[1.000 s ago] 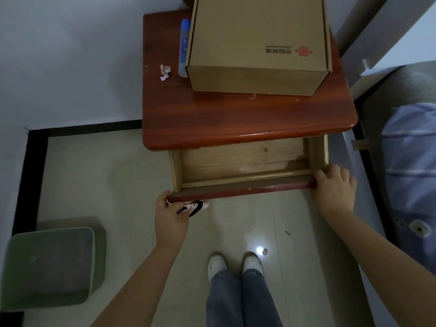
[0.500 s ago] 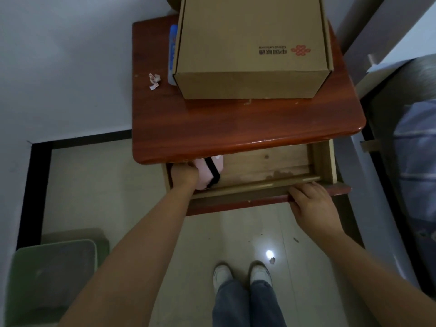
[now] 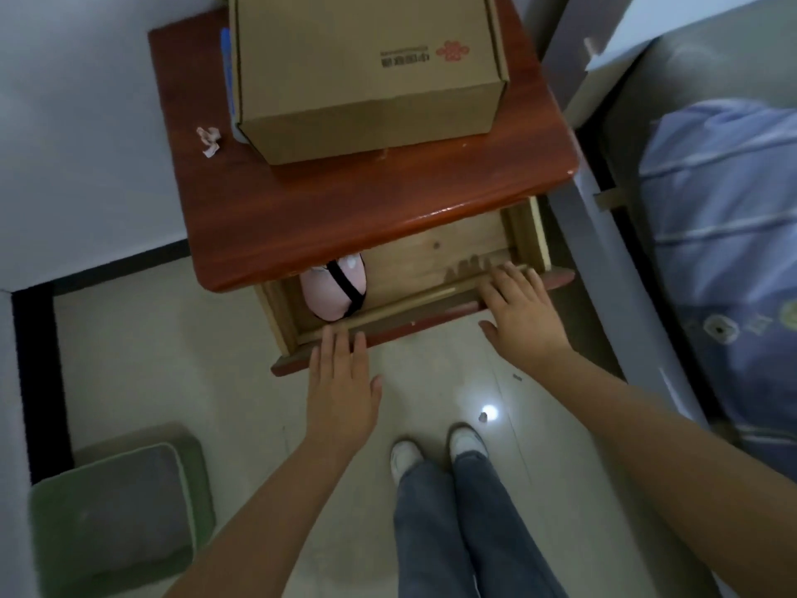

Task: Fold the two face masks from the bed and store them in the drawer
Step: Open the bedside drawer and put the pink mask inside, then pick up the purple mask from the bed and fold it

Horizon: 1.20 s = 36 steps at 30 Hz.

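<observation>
A folded pink face mask (image 3: 330, 291) with a black strap lies in the left end of the pulled-out wooden drawer (image 3: 431, 261), partly under the red-brown nightstand top (image 3: 366, 209). Whether it is one mask or two stacked I cannot tell. My left hand (image 3: 343, 381) lies flat, fingers apart, its fingertips on the drawer's front edge just below the mask, holding nothing. My right hand (image 3: 522, 315) rests flat and spread on the right part of the drawer's front edge, empty too.
A cardboard box (image 3: 366, 66) sits on the nightstand, a crumpled paper scrap (image 3: 209, 141) to its left. A green bin (image 3: 116, 520) stands on the tiled floor at lower left. The bed with blue striped bedding (image 3: 729, 235) is at right. My feet (image 3: 440, 451) stand below the drawer.
My left hand carried the mask from under the drawer front into the drawer, let it go and drew back to the front edge. My right hand shifted along the drawer front.
</observation>
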Available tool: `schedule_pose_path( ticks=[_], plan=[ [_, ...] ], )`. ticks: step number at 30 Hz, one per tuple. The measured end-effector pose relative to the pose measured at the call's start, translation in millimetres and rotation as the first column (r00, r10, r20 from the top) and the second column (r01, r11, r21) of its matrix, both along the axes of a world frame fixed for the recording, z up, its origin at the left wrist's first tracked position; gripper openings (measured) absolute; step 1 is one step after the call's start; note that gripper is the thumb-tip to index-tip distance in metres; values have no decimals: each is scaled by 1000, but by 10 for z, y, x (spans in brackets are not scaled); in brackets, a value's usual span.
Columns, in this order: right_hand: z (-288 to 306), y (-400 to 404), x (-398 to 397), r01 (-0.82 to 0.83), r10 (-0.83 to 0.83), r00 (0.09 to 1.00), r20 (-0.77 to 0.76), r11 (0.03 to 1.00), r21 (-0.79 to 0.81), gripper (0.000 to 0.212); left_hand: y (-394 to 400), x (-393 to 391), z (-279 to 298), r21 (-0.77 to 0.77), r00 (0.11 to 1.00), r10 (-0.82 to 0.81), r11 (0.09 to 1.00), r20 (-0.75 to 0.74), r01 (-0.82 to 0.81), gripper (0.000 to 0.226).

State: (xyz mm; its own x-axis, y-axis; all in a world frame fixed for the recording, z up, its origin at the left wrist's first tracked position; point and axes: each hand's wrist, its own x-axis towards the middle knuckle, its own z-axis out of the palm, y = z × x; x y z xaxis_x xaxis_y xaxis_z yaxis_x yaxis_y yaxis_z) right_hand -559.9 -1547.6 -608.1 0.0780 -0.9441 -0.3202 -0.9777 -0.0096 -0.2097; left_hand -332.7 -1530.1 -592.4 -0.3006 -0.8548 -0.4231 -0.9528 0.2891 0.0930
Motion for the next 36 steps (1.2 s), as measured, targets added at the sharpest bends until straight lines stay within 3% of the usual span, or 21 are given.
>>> schedule_pose_path(
  ticks=[4, 9, 12, 16, 21, 24, 28, 36],
  plan=[
    [450, 243, -169, 134, -134, 991, 2, 990, -46, 67, -185, -624, 337, -55, 960, -279, 959, -11, 278, 65],
    [1433, 1088, -937, 444, -449, 893, 29, 869, -221, 66, -24, -1853, 1151, -229, 774, -627, 770, -95, 595, 68],
    [2124, 2091, -1518, 654, -688, 726, 15, 683, -324, 64, 568, -2678, 1728, -298, 600, -788, 612, -142, 733, 71],
    [2907, 3633, -1996, 816, -896, 444, 1, 404, -414, 65, 1751, -3701, 2435, -335, 325, -922, 380, -211, 862, 72],
    [3568, 5737, -2228, 880, -997, 82, -17, 80, -468, 68, 3706, -4602, 3209, -423, -13, -979, 76, -205, 903, 72],
    [3790, 6686, -2386, 889, -1000, -7, -16, 1, -457, 69, 4626, -4944, 3466, -427, -109, -976, -17, -191, 904, 70],
    [4126, 8312, -2824, 869, -993, -110, -41, -76, -489, 69, 6202, -5512, 3788, -438, -162, -969, -65, -187, 897, 67],
    [4167, 9954, -3657, 878, -992, -124, -7, -106, -466, 61, 7796, -6408, 3800, -387, -97, -982, -27, -162, 922, 66]
  ],
)
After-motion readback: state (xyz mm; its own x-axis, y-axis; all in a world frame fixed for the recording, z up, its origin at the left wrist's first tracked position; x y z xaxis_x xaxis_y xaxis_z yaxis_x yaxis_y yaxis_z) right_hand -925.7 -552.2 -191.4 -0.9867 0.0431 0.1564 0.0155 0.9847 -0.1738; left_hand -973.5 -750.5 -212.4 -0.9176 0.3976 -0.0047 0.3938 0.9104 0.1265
